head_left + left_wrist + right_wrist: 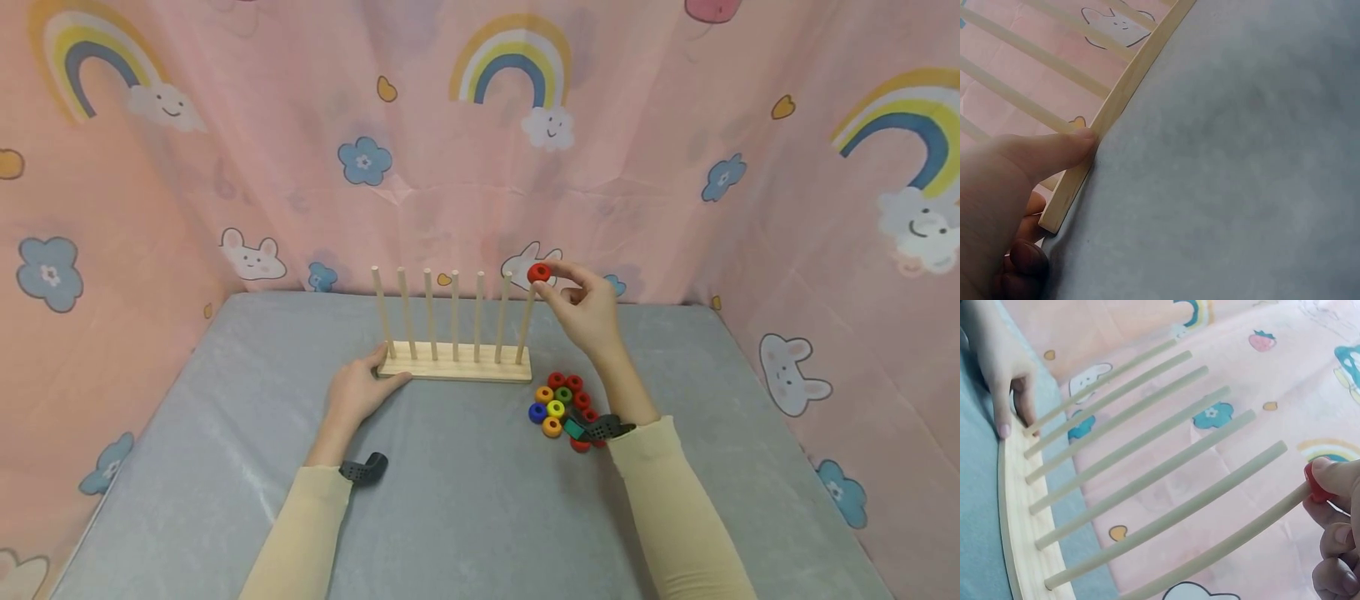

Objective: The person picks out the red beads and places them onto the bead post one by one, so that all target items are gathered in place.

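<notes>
The right hand (588,308) has a red bead (532,274) pinched between thumb and finger. Right at that grip is the tip of the end rod (526,329); whether it's threaded, I can't tell. Lower down, loose beads (556,409) cluster on the table (465,500). Farthest leftward, the left hand (362,390) clasps the wooden rack (465,369). A misaligned hole could make the bead catch and drop; a sideways shove could tip the rack if the left hand slackened.
</notes>
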A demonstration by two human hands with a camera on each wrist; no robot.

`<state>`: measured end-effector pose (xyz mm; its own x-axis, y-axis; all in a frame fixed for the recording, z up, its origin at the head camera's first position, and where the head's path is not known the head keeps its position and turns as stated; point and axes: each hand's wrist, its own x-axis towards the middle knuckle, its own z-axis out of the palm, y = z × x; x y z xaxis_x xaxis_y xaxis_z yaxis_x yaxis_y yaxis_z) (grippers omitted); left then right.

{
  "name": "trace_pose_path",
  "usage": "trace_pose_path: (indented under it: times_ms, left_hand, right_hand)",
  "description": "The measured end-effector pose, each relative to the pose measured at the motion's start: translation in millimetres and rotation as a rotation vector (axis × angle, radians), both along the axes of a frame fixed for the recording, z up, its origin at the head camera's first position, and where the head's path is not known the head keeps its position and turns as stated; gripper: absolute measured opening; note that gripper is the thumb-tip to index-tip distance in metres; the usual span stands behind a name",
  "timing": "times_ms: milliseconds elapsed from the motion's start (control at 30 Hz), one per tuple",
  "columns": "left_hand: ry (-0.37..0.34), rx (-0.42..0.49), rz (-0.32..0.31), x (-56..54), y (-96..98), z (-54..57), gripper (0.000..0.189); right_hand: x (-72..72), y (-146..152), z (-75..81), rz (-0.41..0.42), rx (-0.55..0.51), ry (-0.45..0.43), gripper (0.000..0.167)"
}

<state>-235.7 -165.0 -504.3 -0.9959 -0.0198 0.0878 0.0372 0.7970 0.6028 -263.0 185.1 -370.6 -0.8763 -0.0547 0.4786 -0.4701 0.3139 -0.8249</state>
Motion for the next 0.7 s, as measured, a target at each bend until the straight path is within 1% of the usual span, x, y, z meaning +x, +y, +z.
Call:
trace_pose_path:
  times_ms: [267, 533, 700]
  left_hand:
    - [-0.006, 0.007, 0.004, 0.4, 0.5, 0.3, 0.084]
    - [0.006, -0.002, 0.0, 0.3, 1.1, 1.4, 0.084]
    - [0.003, -0.004, 0.002, 0.6, 1.0, 1.5, 0.084]
  right_hand:
    - [0.1, -0.4, 0.5, -0.013, 0.004, -0.011, 0.035]
    - [1.7, 0.8, 5.5, -0.018, 0.048, -0.012, 0.035]
    - [1.8, 0.7, 6.0, -0.029, 0.074, -0.007, 0.034]
